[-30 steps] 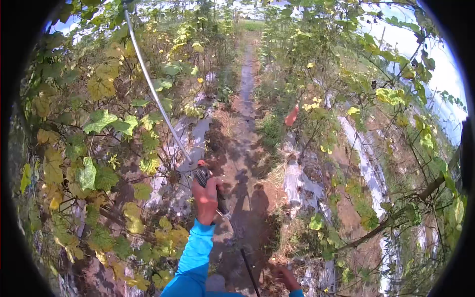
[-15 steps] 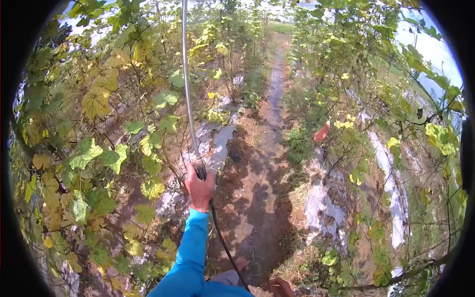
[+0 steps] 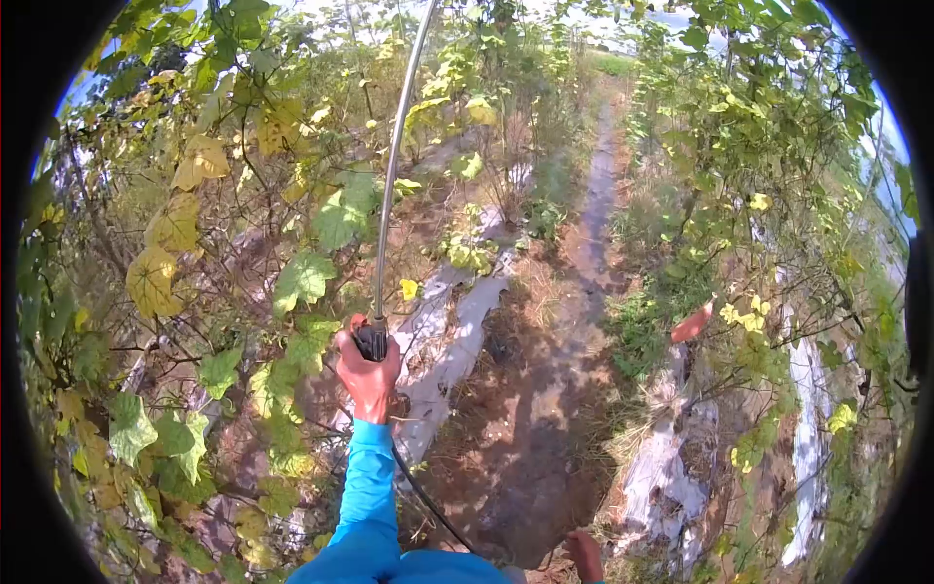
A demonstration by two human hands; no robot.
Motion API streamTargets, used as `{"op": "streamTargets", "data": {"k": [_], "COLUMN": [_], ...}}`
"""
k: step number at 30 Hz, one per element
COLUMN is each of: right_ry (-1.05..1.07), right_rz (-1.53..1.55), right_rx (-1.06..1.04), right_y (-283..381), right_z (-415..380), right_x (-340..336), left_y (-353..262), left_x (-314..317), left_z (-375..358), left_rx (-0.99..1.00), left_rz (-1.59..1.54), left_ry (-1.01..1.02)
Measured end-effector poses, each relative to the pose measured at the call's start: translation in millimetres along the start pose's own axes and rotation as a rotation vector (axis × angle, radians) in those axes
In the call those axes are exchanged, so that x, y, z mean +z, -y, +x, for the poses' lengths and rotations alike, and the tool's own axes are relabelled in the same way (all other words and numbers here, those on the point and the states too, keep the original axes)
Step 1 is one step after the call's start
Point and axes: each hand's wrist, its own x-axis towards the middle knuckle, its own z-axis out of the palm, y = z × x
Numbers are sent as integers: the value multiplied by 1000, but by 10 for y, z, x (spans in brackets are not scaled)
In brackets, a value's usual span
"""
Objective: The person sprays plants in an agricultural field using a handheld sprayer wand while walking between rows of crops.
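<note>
My left hand (image 3: 370, 375), at the end of a blue sleeve, is wrapped round the black handle of a sprayer wand (image 3: 394, 175). The wand's long metal tube rises from the fist and leaves the view at the top, leaning slightly right. A thin black hose (image 3: 428, 498) runs from below the fist down to my body. Broad leaves (image 3: 304, 282), green and yellowing, hang close to the left of the wand. At the bottom edge, my right hand (image 3: 586, 557) shows only in part, low over the path, its fingers mostly hidden.
A narrow dirt path (image 3: 545, 409) leads away between tall climbing vines on both sides. Torn pale plastic sheeting (image 3: 472, 316) covers the bed on the left, with more sheeting (image 3: 666, 477) on the right. A reddish elongated thing (image 3: 692, 323) hangs by the right-hand vines.
The view has turned left, so the path sits further right. The wand's top has tilted to the right, while my left hand keeps its grip. My right hand shows further right.
</note>
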Motion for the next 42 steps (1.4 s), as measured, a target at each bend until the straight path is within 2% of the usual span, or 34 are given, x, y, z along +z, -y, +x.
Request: {"op": "streamTargets", "data": {"k": [2, 4, 5, 6, 8, 9, 12, 13, 14, 15, 16, 17, 18, 19, 20, 21, 22, 23, 25, 28, 29, 31, 34, 36, 38, 40, 41, 42], "right_ry": [-96, -78, -49, -19, 8, 31, 24, -25, -14, 363, 553, 742, 551, 224, 107, 113, 119, 133, 192, 355, 359, 229, 220, 223, 227, 225, 226, 225], "right_rz": [-29, -18, -49, -81, -106, -129, -171, -320, -329, -90, 35, 147, -151, -557, -543, -446, -366, -323, -294, -234, -233, -104, -137, -151, -156, -159, -159, -163], "right_rx": [-18, 53, 105, 157, 179, 198, 246, 276, 274, 441, 513, 597, 161, -179, -162, -77, -3, 47, 94, 33, 31, -108, -52, -21, -3, 6, 13, 16], "right_y": [191, 153, 48, -57, -240, -188, -38, 34, 178, 153, 280, 415, 572, 727, 903, 1072, 1235, 1394, 1655, 2026, 2059, 2017, 2046, 2055, 2055, 2058, 2068, 2094], "right_z": [94, 413, 618, 815, 1201, 1337, 1833, 2055, 2274, 2738, 2969, 3194, 3174, 3152, 3195, 3277, 3363, 3444, 3522, 3527, 3507, 3507, 3581, 3621, 3652, 3699, 3716, 3738], "right_x": [94, 10, -57, -106, -169, -143, -8, 51, 48, -139, -125, -105, 46, 196, 250, 278, 316, 339, 362, 365, 397, 446, 535, 616, 695, 750, 774, 807], "left_y": [173, 395, 326, 348, 398, 329, 345, 404, 457, 493, 512, 488, 487, 490, 485, 384, 484, 482, 436, 540, 570, 419, 286, 166, 481, 395, 321, 257], "left_x": [110, 268, 310, 398, 570, 641, 887, 1031, 1163, 1310, 1449, 1600, 1721, 1815, 1911, 1999, 2047, 2089, 2116, 2111, 2109, 2189, 2357, 2570, 2798, 3041, 3198, 3282], "left_z": [100, 182, 205, 212, 245, 240, 244, 272, 315, 375, 431, 532, 615, 683, 732, 773, 826, 917, 985, 1124, 1146, 1241, 1296, 1289, 1255, 1281, 1265, 1337], "left_rx": [-20, 83, -36, -37, 114, 9, 20, 28, 28, 71, 112, 56, 54, 140, 225, 24, 96, 46, -22, -23, -41, -59, -146, -159, -76, -87, -127, -77], "left_rz": [-31, 80, 12, 21, -33, -99, 150, 69, 78, 119, 161, 152, 159, 201, 242, 189, 305, 327, 286, 304, 219, 220, 217, 13, -111, -44, -247, -228], "left_ry": [13, -47, -4, -7, -52, -9, 68, 69, 56, 50, 48, 90, 85, 14, -58, -89, -124, -165, -222, -307, -281, -273, -209, -172, -165, -50, -45, 46]}}
